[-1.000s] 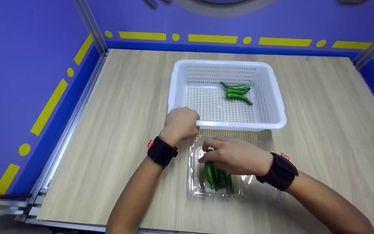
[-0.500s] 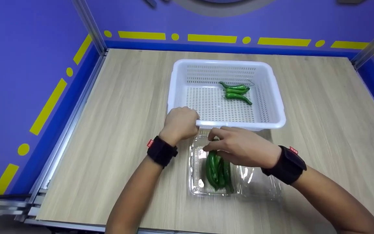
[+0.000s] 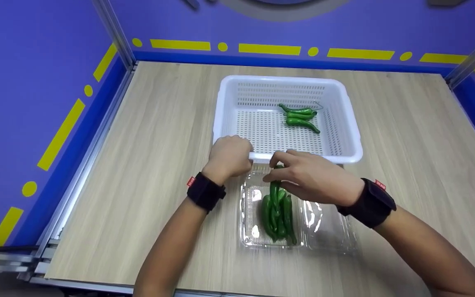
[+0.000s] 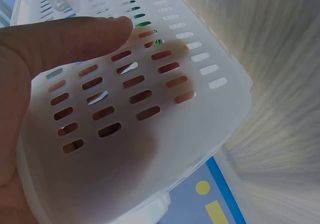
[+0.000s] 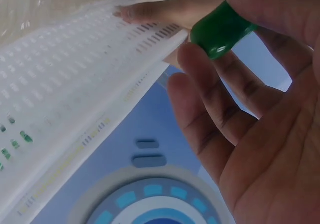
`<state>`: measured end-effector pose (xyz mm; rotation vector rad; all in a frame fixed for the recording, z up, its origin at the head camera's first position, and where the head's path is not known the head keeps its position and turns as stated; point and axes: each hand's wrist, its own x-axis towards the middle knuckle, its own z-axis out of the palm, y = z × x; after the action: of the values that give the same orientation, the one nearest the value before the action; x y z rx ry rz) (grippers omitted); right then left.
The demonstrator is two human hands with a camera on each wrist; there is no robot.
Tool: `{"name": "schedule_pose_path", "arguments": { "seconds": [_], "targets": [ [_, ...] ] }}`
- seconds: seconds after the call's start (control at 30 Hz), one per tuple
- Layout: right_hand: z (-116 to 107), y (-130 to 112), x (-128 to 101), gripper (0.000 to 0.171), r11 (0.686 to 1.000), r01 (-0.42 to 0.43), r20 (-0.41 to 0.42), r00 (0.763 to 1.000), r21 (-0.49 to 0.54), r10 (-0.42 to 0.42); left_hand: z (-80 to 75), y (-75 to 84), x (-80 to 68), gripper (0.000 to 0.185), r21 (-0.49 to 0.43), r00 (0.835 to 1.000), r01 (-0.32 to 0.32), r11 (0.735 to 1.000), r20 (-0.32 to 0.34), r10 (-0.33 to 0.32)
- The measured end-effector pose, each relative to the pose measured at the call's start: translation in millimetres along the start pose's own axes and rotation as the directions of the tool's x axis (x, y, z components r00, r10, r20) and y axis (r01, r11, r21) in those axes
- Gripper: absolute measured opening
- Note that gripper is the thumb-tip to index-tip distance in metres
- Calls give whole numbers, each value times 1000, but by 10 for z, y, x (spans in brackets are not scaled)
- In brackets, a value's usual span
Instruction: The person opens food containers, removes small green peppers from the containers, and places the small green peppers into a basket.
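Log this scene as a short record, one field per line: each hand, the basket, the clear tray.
left hand: grips near rim of basket
right hand: pinches a green pepper, its upper end raised above the tray
basket: white, slotted, on wooden table; three peppers inside, right of centre
tray: clear plastic, just in front of basket; bunch of peppers in left half

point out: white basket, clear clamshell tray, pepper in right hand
white basket (image 3: 355,140), head view, right rim.
clear clamshell tray (image 3: 328,231), head view, bare right half.
pepper in right hand (image 3: 274,194), head view, mid-body below the fingers.
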<state>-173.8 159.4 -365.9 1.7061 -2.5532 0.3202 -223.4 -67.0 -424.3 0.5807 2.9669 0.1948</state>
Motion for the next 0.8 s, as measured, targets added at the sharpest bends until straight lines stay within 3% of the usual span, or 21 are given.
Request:
{"name": "schedule_pose_path", "arguments": {
  "seconds": [0.37,0.6,0.8],
  "targets": [
    [-89,178,-74,35,993,-105,-10,994,62,106,7,4,-15,22,4,1000,-3,1000,-6,3],
    [-158,302,-81,31,988,-132,-16,991,84,134,21,5,-11,31,14,999,-10,1000,-40,10],
    [-200,425,-89,29,987,-145,-20,989,76,146,27,5,-6,26,17,999,-10,1000,-49,11]
  ]
}}
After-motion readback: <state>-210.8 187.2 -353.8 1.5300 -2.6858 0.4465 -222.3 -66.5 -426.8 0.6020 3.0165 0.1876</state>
